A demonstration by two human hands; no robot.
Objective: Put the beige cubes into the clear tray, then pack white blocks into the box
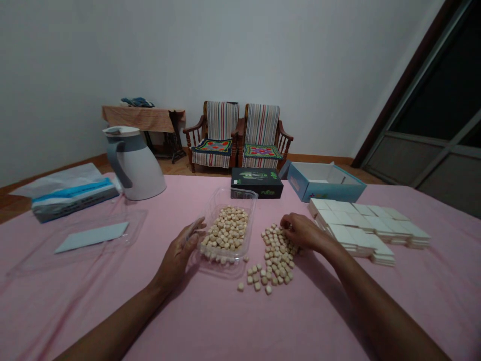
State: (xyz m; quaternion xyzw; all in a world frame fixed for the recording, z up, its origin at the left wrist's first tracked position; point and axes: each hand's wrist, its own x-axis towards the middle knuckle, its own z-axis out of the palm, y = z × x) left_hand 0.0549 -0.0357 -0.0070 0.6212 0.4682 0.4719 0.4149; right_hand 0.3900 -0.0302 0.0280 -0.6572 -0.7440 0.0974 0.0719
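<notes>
Here we are at the clear plastic container [251, 215], sitting on the pink cloth [210, 321] and partly filled with pale little cubes [229, 228]. At its left wall, there's the left hand [183, 245], fingers against the side; whether it grips the plastic or only steadies it, I can't tell. Over to the right of the container goes the eye, and there's the right hand [303, 230], fingers bent down into a loose pile of cubes [278, 255]! Its fingertips are hidden, so I can't tell whether it has any cubes pinched. A few strays lie toward the near side of that pile, to the container's near right.

Farther right of the container, stacks of white square tiles [368, 225] stand close together. Just beyond the container sits a black box [259, 185], and beyond it to the right, an open blue box [326, 191]. Swing left of the container: a flat clear tray [137, 220] with a pale strip [92, 236] on it, then a blue-and-grey packet [75, 198] and a white jug [141, 173], both farther back.
</notes>
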